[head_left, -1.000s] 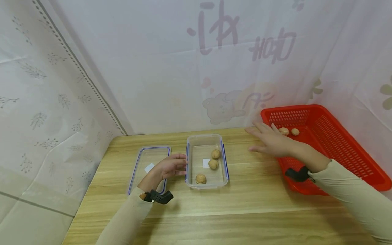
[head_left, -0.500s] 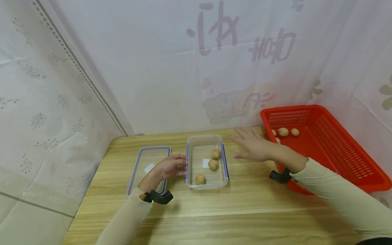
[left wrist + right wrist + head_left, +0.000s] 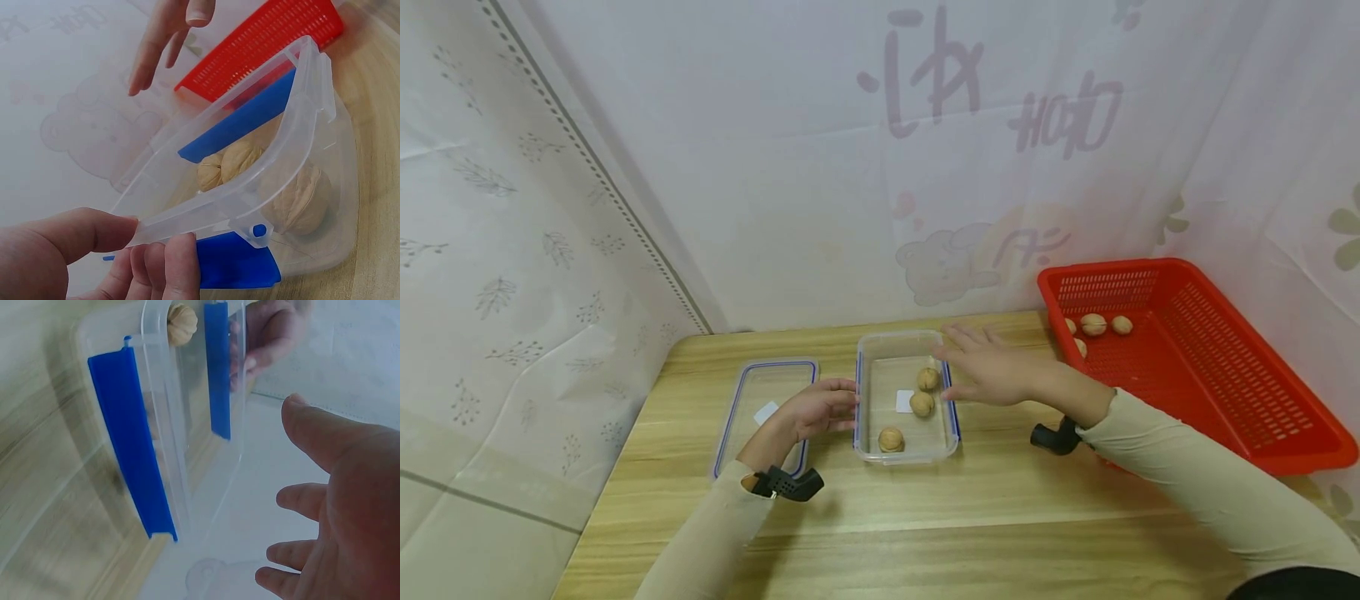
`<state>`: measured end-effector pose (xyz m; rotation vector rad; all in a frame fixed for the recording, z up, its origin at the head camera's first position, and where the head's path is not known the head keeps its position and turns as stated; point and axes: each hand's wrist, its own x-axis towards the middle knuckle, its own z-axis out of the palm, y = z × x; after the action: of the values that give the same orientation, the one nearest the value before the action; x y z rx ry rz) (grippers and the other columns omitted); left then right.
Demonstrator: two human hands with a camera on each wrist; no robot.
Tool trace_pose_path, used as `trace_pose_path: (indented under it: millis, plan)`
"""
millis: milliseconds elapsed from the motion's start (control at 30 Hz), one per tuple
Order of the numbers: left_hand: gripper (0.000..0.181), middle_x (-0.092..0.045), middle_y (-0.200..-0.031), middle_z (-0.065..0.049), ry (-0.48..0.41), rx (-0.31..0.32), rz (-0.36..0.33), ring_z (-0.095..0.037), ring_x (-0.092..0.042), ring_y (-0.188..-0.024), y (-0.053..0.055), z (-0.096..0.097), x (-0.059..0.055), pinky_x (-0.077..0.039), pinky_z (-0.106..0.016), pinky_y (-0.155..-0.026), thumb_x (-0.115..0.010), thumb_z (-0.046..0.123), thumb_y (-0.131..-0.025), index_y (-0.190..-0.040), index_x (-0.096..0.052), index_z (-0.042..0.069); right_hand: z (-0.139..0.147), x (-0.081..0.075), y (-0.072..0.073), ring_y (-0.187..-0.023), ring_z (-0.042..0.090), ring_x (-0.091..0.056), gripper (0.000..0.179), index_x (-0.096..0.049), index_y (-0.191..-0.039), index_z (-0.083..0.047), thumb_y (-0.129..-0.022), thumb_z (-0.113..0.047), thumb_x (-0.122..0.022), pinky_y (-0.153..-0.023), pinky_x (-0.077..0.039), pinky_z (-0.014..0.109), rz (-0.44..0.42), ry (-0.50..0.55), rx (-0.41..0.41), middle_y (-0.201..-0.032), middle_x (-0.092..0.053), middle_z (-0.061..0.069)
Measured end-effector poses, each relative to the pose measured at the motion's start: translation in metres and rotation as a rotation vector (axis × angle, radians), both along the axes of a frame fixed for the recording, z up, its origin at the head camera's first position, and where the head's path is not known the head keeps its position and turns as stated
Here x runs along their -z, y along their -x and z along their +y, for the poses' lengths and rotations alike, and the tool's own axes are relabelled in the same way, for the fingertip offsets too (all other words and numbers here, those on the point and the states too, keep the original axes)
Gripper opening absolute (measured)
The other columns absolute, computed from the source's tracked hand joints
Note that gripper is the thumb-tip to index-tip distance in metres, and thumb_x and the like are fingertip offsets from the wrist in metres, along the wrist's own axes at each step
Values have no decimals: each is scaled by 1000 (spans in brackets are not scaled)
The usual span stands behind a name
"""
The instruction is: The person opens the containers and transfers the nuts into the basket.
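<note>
A clear plastic food container [image 3: 868, 457] with blue side clips stands on the table, three walnuts [image 3: 922, 403] lying inside it. My left hand [image 3: 823, 408] holds its left wall; in the left wrist view the thumb [image 3: 94, 234] lies at the rim and the fingers curl beneath, by the blue clip [image 3: 237, 262]. At the opposite side, my right hand [image 3: 992, 367] hovers with fingers spread and nothing in it, fingertips overlapping the container's right rim in the head view. The right wrist view shows its palm [image 3: 369, 506] facing the container.
A clear lid [image 3: 765, 363] with a blue seal lies left of the container, partly behind the left hand. To the right sits a red plastic basket [image 3: 1210, 367] with several walnuts [image 3: 1093, 324] at its left end. A printed curtain [image 3: 775, 208] hangs behind the wooden table [image 3: 887, 533].
My right hand has moved left from the red basket's edge to the container's right rim, uncovering walnuts in the basket. The left hand and the container have stayed put.
</note>
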<state>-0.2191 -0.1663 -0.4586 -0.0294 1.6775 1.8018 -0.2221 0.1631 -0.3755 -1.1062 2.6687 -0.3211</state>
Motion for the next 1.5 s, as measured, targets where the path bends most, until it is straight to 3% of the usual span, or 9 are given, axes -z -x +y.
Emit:
trace_pose_path:
  millis: [533, 767, 1067, 1300, 1500]
  plan:
    - [27, -60, -92, -3, 0, -11, -10, -12, -61, -84, 0, 1, -1, -62, -28, -79, -54, 3, -101, -126, -47, -7, -39, 12, 8, -151, 47, -12, 74, -29, -161, -11, -103, -49, -56, -118, -13, 73, -102, -6, -123, -164, -17, 28]
    - [25, -59, -92, -3, -1, -16, -18, -13, -60, -84, 0, 1, -2, -62, -28, -78, -52, 3, -102, -125, -47, -6, -52, 21, 17, -152, 43, -16, 74, -31, -159, -7, -101, -39, -64, -123, -19, 61, -208, 15, -194, -163, -18, 29]
    - [22, -60, -91, -1, -1, -23, -31, -12, -61, -83, 0, 0, -1, -62, -27, -78, -52, 3, -103, -124, -49, -4, -71, 27, 27, -149, 35, -29, 71, -41, -154, -4, -93, -17, -76, -124, -26, 50, -293, 33, -279, -159, -36, 20]
    - [21, -61, -90, -1, -4, -19, -23, -11, -62, -82, 1, 0, 2, -62, -27, -78, -52, 3, -102, -123, -50, -3, -85, 33, 35, -144, 22, -40, 59, -51, -148, -8, -93, -8, -74, -121, -34, 38, -400, 3, -281, -152, -50, 6]
    - [28, -62, -93, -2, -7, -13, -25, -11, -62, -84, 1, 0, 2, -61, -27, -78, -51, 3, -102, -128, -46, -6, -95, 34, 41, -138, 24, -48, 52, -60, -142, -14, -93, -1, -71, -116, -40, 36, -455, -23, -316, -147, -56, 0]
